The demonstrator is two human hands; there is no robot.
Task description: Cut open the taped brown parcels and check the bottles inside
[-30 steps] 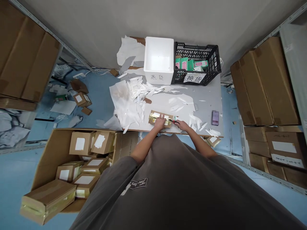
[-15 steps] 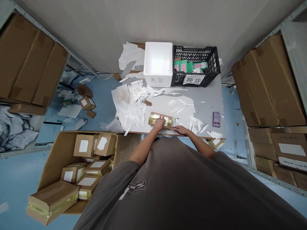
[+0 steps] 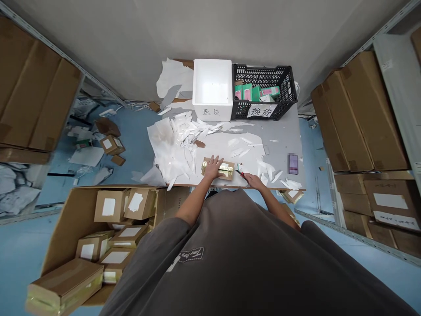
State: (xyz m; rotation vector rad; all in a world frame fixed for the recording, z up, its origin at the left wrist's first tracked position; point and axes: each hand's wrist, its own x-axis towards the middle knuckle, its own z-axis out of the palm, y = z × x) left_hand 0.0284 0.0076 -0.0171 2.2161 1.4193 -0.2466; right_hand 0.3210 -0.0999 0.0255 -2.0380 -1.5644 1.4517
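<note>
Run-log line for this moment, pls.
left hand: on taped box | right hand: holds cutter, tip beside box | table: paper scraps, phone, white bin, black crate

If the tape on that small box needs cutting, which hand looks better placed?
Probably the right hand: it holds the red-handled cutter beside the small box, tip toward it. The left hand lies spread on the box's top, apparently steadying it.

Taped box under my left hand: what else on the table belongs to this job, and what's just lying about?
Apparently in the job:
taped box, under the left hand
red-and-black tool, in the right hand

Apparently lying about:
white scraps, piled left
loose white strips, right of the tool
phone, far right
</note>
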